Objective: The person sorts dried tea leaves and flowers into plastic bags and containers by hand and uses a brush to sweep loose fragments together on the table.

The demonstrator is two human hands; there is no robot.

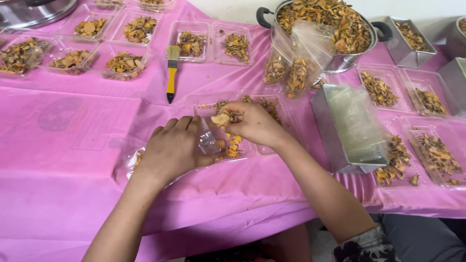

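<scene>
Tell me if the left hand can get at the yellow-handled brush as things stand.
Probably yes: the left hand holds a clear bag, but only bare pink cloth lies between it and the brush.

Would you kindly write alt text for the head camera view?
The left hand holds a clear plastic bag on a pink tablecloth while the right hand pinches dried orange slices at its mouth. Clear trays of slices, a yellow brush and a full pot surround them.

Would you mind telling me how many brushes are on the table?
1: a yellow-handled brush lies on the pink cloth, beyond the left hand. Others may be hidden.
</scene>
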